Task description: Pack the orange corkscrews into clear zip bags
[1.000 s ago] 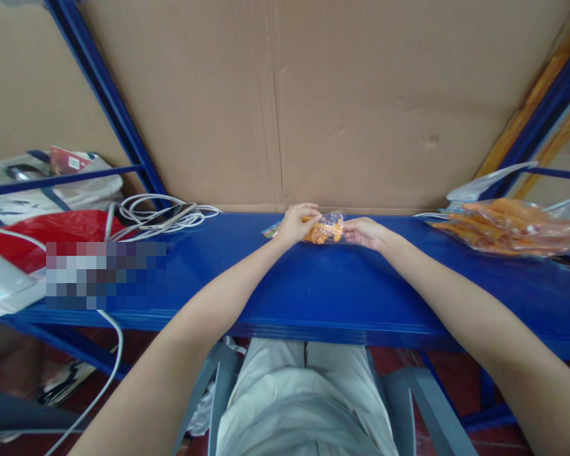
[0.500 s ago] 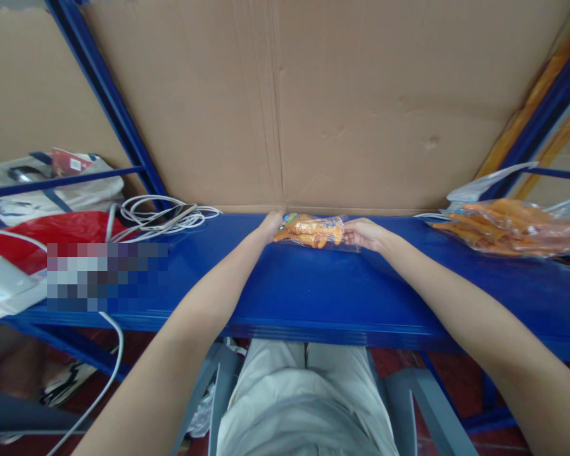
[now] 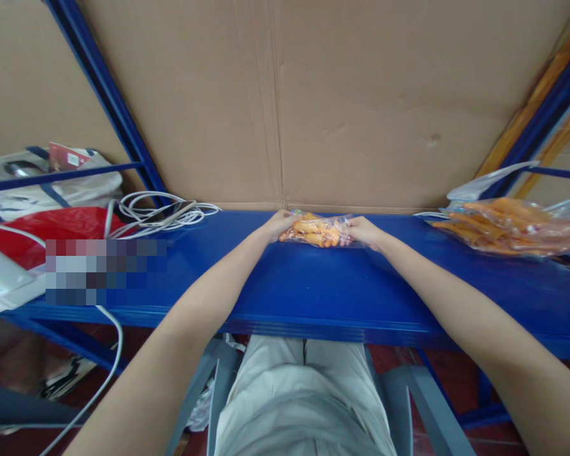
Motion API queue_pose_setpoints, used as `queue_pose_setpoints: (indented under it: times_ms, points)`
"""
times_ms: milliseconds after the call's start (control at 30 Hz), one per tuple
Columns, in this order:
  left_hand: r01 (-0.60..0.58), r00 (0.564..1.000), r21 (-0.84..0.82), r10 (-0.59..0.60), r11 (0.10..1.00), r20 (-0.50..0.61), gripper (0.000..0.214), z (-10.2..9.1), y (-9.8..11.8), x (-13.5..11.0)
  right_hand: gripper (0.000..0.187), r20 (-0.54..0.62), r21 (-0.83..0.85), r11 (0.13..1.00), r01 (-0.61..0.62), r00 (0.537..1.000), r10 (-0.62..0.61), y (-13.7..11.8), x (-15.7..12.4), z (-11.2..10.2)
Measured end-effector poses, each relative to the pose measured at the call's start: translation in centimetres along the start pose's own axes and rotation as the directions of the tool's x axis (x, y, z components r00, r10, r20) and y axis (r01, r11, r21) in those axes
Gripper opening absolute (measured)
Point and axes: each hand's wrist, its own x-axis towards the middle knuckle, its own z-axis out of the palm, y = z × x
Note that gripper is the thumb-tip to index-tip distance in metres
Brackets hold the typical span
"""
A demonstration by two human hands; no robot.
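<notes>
A small clear plastic bag of orange pieces [image 3: 316, 230] lies lengthwise on the blue shelf [image 3: 313, 285], close to the cardboard back wall [image 3: 313, 101]. My left hand [image 3: 276, 225] pinches its left end and my right hand [image 3: 363, 232] pinches its right end. Both hands are closed on the bag, which stretches between them just above the shelf surface.
A pile of clear bags with orange pieces [image 3: 513, 225] lies at the right end of the shelf. Coiled white cable [image 3: 164, 212], a red bag [image 3: 47, 228] and a white device [image 3: 2, 275] sit at the left. Blue rack struts rise on both sides.
The bag went from bunched between my hands to stretched out lengthwise. My left hand moved from on top of it to its left end.
</notes>
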Motion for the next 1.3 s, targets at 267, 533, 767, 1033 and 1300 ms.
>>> queue_pose_setpoints:
  times_ms: [267, 533, 767, 1033, 1300]
  points:
    - [-0.12, 0.968, 0.308, 0.18, 0.944, -0.175, 0.02, 0.2, 0.9, -0.4, 0.03, 0.089, -0.097, 0.994, -0.045, 0.995, 0.053, -0.9, -0.5, -1.5]
    - [-0.303, 0.925, 0.512, 0.378, 0.804, -0.047, 0.01, -0.1, 1.4, -0.6, 0.049, 0.334, 0.007, 0.998, -0.059, 0.941, 0.053, -1.6, -1.4, -3.3]
    - [-0.331, 0.906, 0.587, 0.424, 0.738, -0.022, 0.019, -0.1, 1.8, -1.0, 0.009, 0.175, -0.124, 0.986, 0.11, 0.981, -0.088, -1.2, -1.3, -2.6]
    - [-0.269, 0.931, 0.556, 0.361, 0.786, -0.059, 0.04, 0.4, 2.5, -1.6, 0.01, -0.266, -0.521, 0.831, 0.193, 0.889, -0.373, 0.7, 1.4, -3.3]
    - [0.073, 0.983, 0.419, 0.005, 0.905, -0.181, 0.015, 0.4, 2.3, -1.6, 0.035, -0.327, -0.19, 0.978, -0.082, 0.945, 0.015, 0.9, 1.1, -3.0]
